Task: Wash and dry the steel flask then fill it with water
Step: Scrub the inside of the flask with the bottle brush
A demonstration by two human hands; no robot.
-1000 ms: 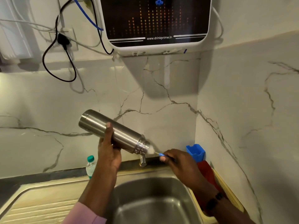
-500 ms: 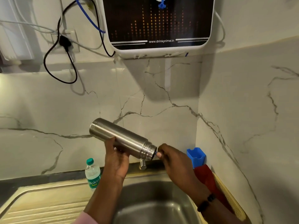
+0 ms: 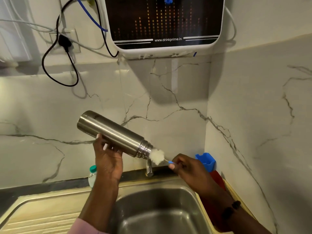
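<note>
While I watch over the sink [image 3: 168,196], my left hand [image 3: 108,159] grips the steel flask [image 3: 114,134] from below, mouth tilted down toward my right hand [image 3: 187,168], which pinches a bottle brush [image 3: 157,156], white bristles at the mouth. Above both hands, the purifier [image 3: 165,26] reads "www.drinkprime.in". Flask's brushed, shiny, threaded at the neck.

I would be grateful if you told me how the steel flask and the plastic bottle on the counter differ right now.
The steel flask is bare metal; the plastic bottle is clear with a green cap. The flask is tilted, mouth down to the right, gripped in the left hand above the sink; the bottle stands upright on the counter, untouched. The flask is uncapped, with a white brush at its mouth; the bottle is capped. Both are cylindrical drink containers.
</note>
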